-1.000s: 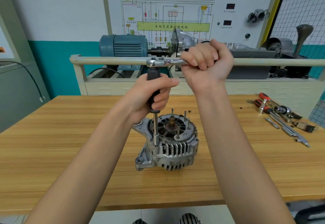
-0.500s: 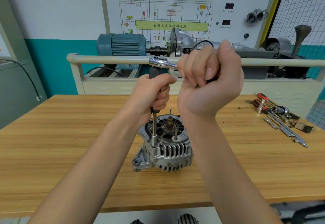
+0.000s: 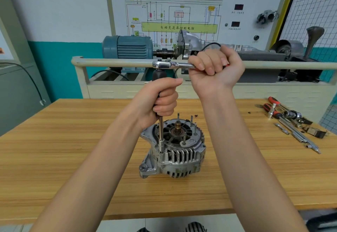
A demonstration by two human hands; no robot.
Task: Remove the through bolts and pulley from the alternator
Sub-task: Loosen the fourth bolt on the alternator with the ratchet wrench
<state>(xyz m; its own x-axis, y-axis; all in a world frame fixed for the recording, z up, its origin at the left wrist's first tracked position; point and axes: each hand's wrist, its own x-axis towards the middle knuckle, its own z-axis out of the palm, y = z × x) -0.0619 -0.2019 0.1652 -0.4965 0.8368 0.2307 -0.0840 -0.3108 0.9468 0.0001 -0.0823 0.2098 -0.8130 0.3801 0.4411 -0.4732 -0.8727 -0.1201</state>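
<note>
On the wooden bench: our alternator (image 3: pixel 174 151) stands near the middle of the table (image 3: pixel 63 149), rear face up, with its shaft and several studs pointing upward.
Our left hand: our left hand (image 3: pixel 160 100) is wrapped around the black grip of an upright extension driver (image 3: pixel 160 135), fingers curled tight.
Driver tip: we see its lower end seated on the alternator's left rim, at a through bolt we cannot make out under the socket.
Our right hand: our right hand (image 3: pixel 216 71) is closed in a fist around the handle of a chrome ratchet (image 3: pixel 170 65), which lies level.
Ratchet head: it sits on top of the driver's black grip, above our left hand.
Right of us: loose tools (image 3: pixel 291 122) lie on the table's far right, well apart from the alternator.
Behind the bench: we face a railed stand (image 3: pixel 113 62) carrying a blue motor (image 3: pixel 127 46), with a wiring diagram board (image 3: pixel 175 18) on the wall.
</note>
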